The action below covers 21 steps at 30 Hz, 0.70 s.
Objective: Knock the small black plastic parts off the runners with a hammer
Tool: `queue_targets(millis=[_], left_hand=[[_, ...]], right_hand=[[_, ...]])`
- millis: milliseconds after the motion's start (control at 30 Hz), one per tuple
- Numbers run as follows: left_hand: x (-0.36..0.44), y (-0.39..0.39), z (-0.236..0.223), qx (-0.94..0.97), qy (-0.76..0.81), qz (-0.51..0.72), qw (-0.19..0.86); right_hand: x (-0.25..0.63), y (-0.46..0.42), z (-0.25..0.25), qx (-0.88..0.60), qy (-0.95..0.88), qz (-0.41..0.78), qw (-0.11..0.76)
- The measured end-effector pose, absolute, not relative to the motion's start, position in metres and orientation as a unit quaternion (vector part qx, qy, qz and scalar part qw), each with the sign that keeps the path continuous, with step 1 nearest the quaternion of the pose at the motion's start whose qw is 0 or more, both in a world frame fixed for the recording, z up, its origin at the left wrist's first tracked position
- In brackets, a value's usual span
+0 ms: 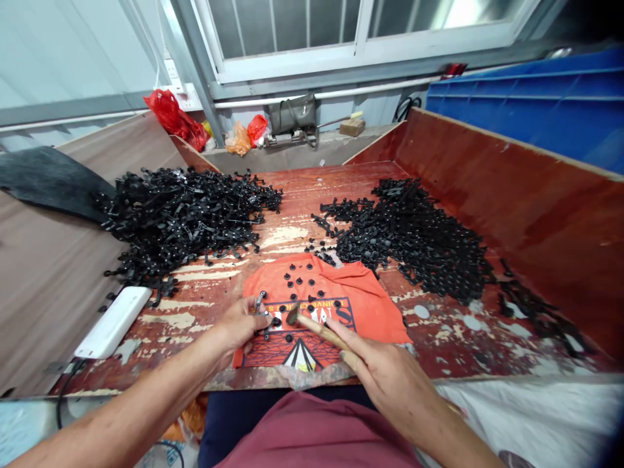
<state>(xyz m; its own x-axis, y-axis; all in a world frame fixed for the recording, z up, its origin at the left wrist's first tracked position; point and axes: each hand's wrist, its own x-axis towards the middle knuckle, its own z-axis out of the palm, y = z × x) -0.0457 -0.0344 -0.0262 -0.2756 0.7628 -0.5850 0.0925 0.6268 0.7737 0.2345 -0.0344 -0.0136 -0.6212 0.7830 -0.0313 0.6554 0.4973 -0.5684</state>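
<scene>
My left hand (238,328) pinches a small black part with round ends (262,298) above the left side of an orange cloth (375,318). In my right hand (383,364) is a tool with a light wooden handle (324,331); its dark, blunt tip (293,314) points left, close to my left fingertips. Whether the tip touches anything I cannot tell. Several small black round pieces (299,281) lie scattered on the cloth around both hands. Printed lettering and a dark-framed picture show on the cloth.
A large heap of black parts (185,214) lies at the left, another heap (414,234) at the right. A white power bank-like box (114,323) with a cable sits at the left. Wooden boards (511,188) wall the worn red table (292,188). A blue crate (536,104) stands behind right.
</scene>
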Motion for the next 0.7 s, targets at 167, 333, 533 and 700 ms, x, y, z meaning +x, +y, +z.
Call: queue_targets(millis=[167,333,533,700], left_hand=[[-0.042,-0.034,-0.018,0.275,0.736,0.321,0.529],[-0.041,-0.035,-0.011,0.274,0.716,0.33,0.551],[-0.039,-0.037,-0.017,0.275,0.713,0.332,0.552],[-0.05,-0.043,-0.009,0.317,0.725,0.293,0.537]], right_hand=[[0.225,-0.034,-0.014,-0.385,-0.857,0.241,0.244],[0.216,-0.031,-0.013,-0.387,-0.884,0.207,0.164],[0.211,-0.037,-0.014,-0.392,-0.89,0.175,0.151],[0.204,-0.039,-0.016,-0.402,-0.895,0.176,0.076]])
